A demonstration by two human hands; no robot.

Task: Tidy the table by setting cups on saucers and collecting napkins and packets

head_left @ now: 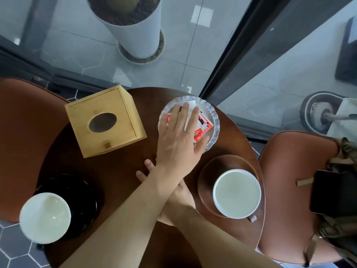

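A scalloped glass dish at the back of the round dark table holds red-and-white packets and a white napkin. My left hand lies flat over them, fingers spread, thumb at the dish's near rim. My right hand rests on the table under my left forearm; only a few outstretched fingers show. One white cup stands on a black saucer at the near left. Another white cup with a brown handle stands on a brown saucer at the right.
A wooden tissue box stands at the table's back left. Brown chairs flank the table on the left and right; the right one carries a dark phone and a bag. Beyond the glass wall is a white planter.
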